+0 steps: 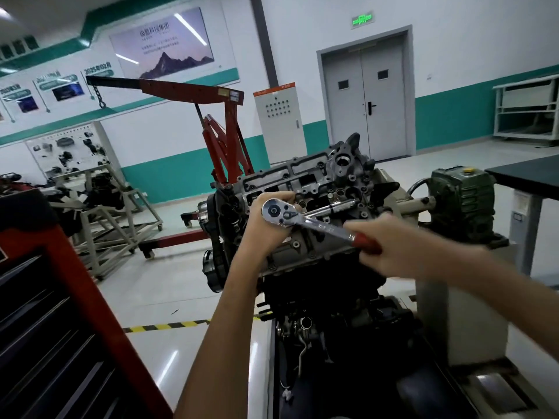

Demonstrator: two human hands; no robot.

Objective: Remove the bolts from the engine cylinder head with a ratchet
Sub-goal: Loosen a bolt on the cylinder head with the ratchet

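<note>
**A:** From the head view: holding the ratchet across the cylinder head, itself tipped toward the camera on its stand. Why two-handed?

**B:** Probably to hold the drive square. Cups the chrome end with the left hand, with fingers curled round behind it. Wraps the red grip with the right hand; blurred, but seemingly closed round it.

**A:** And the extension?

**B:** Reaches from behind the chrome end toward a deep well in the casting. Cannot tell whether seated on a bolt.

**A:** What next, at a guess?

**B:** Likely swinging the grip while steadying against a slip. Cannot count remaining bolts from here.
</note>
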